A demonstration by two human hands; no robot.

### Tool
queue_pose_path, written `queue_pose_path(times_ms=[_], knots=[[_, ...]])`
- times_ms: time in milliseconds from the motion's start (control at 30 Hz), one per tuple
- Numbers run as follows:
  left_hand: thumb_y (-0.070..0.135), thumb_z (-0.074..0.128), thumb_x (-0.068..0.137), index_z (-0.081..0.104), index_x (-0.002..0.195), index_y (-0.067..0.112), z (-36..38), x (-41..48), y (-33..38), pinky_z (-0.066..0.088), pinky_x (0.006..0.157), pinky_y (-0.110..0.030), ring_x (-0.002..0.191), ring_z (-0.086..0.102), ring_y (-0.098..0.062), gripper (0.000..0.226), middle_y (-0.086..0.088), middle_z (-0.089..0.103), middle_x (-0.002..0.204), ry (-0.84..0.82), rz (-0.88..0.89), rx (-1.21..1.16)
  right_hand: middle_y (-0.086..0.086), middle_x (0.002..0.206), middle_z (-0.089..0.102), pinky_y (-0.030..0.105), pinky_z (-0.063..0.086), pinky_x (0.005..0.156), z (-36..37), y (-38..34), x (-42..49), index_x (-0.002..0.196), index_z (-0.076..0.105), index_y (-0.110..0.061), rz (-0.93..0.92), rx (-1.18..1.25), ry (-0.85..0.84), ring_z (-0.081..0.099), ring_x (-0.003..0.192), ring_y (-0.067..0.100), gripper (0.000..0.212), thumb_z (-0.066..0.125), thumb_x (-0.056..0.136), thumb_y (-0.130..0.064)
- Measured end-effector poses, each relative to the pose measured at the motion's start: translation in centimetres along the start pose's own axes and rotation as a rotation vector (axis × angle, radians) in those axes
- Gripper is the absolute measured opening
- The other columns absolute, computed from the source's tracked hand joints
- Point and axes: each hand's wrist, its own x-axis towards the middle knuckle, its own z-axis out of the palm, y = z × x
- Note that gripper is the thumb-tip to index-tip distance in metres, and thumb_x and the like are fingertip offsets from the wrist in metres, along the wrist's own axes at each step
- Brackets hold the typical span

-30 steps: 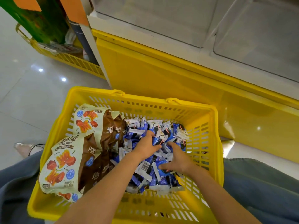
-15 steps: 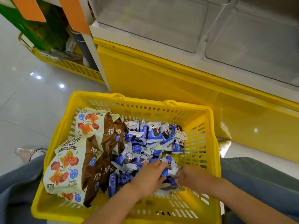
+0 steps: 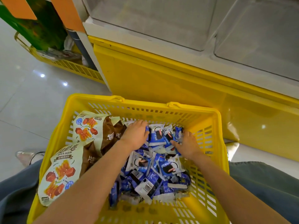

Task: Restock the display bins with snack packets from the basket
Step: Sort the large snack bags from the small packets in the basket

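Moved to basket (image 3: 222, 143) far end: my left hand (image 3: 135, 133), right hand (image 3: 186, 143); snack packets (image 3: 159, 135) between them, pressed by loosely spread fingers.

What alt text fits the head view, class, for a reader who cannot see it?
A left hand and right hand rest on blue packets heaped in a yellow basket, with larger bags at its left side. Beyond it stand clear bins on a yellow base.
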Motion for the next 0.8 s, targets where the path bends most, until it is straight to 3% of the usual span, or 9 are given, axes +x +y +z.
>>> queue_pose_path(times_ms=[200, 367, 433, 533, 667, 733, 800], knots=[[0.033, 0.042, 0.098, 0.039, 0.134, 0.005, 0.9, 1.8, 0.7, 0.037, 0.101, -0.036, 0.122, 0.041, -0.027, 0.046, -0.014, 0.04, 0.132, -0.09, -0.104, -0.044, 0.02, 0.135, 0.043, 0.044, 0.032, 0.107, 0.7, -0.6, 1.5, 0.135, 0.04, -0.002, 0.066, 0.13, 0.047, 0.037, 0.126, 0.034, 0.074, 0.04, 0.089, -0.061], [0.038, 0.04, 0.098, 0.034, 0.14, 0.008, 3.2, 1.0, 1.3, 0.023, 0.109, -0.035, 0.131, 0.026, -0.028, 0.052, -0.012, 0.031, 0.142, -0.08, -0.141, -0.104, 0.014, 0.137, 0.037, 0.039, 0.033, 0.102, 1.3, -0.5, 1.7, 0.138, 0.038, -0.01, 0.094, 0.409, 0.056, 0.038, 0.126, 0.03, 0.068, 0.046, 0.089, -0.056], [0.04, 0.038, 0.098, 0.031, 0.143, 0.012, 3.5, 1.0, 1.6, 0.018, 0.111, -0.035, 0.136, 0.02, -0.029, 0.054, -0.008, 0.026, 0.15, -0.075, -0.187, -0.178, 0.013, 0.128, 0.043, 0.035, 0.037, 0.093, 1.5, -0.7, 1.6, 0.13, 0.044, -0.01, 0.118, 0.505, 0.066, 0.043, 0.118, 0.028, 0.058, 0.047, 0.09, -0.052], [0.041, 0.039, 0.097, 0.034, 0.141, 0.016, 3.6, 0.9, 2.0, 0.023, 0.109, -0.037, 0.137, 0.022, -0.028, 0.051, -0.004, 0.032, 0.149, -0.049, -0.234, -0.352, 0.008, 0.1, 0.055, 0.038, 0.049, 0.083, 1.5, -1.3, 1.1, 0.111, 0.048, -0.011, 0.143, 0.765, 0.027, 0.057, 0.096, 0.025, 0.038, 0.054, 0.091, -0.042], [0.04, 0.045, 0.095, 0.039, 0.138, 0.015, 4.1, -0.2, 2.7, 0.028, 0.105, -0.032, 0.133, 0.03, -0.02, 0.05, -0.004, 0.04, 0.142, 0.027, -0.301, -0.63, -0.004, 0.096, 0.053, 0.009, 0.044, 0.061, 2.0, -2.4, -0.6, 0.105, 0.046, -0.017, 0.039, 0.836, -0.079, 0.053, 0.083, 0.009, 0.017, 0.055, 0.093, -0.025], [0.04, 0.05, 0.093, 0.037, 0.139, 0.014, 4.4, -1.2, 3.0, 0.028, 0.102, -0.027, 0.131, 0.032, -0.018, 0.054, -0.004, 0.038, 0.141, 0.065, -0.327, -0.736, 0.009, 0.103, 0.054, 0.008, 0.044, 0.065, 2.2, -2.6, -1.8, 0.11, 0.046, -0.018, 0.012, 0.907, -0.111, 0.053, 0.087, 0.015, 0.014, 0.046, 0.098, -0.024], [0.041, 0.055, 0.09, 0.032, 0.141, 0.015, 4.3, -2.1, 3.2, 0.027, 0.1, -0.024, 0.13, 0.031, -0.016, 0.062, -0.002, 0.034, 0.139, 0.075, -0.324, -0.813, 0.018, 0.117, 0.052, 0.028, 0.047, 0.087, 2.1, -2.7, -3.0, 0.112, 0.048, -0.023, -0.014, 0.956, -0.135, 0.054, 0.1, 0.024, 0.016, 0.035, 0.101, -0.025]])
